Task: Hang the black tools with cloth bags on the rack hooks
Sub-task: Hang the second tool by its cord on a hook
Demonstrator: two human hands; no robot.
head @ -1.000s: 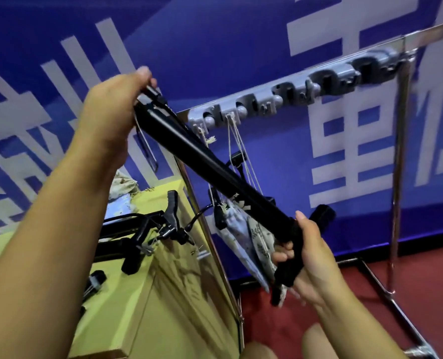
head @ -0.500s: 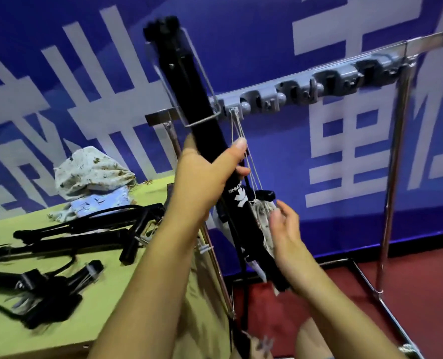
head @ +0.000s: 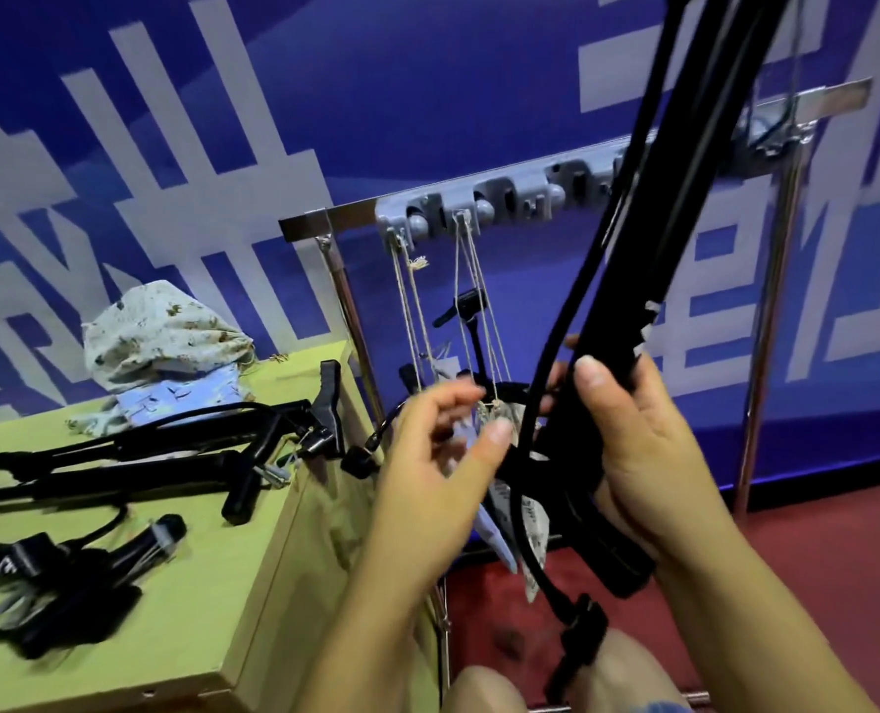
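My right hand grips a long black tool by its lower shaft. The tool leans up to the right, in front of the grey hook strip of the metal rack. The tool's wire loop sits at the rack's right end. Its black hose dangles down past my knee. My left hand hovers with fingers apart, next to a cloth bag that hangs by strings from a left hook. Another black tool hangs behind the strings.
A yellow-green table on the left carries several black tools and a pile of cloth bags. The rack's right post stands on a red floor in front of a blue printed wall.
The tool swung from the rack's left side to lean toward its right end. My left hand let go of the shaft and my right hand took hold of it.
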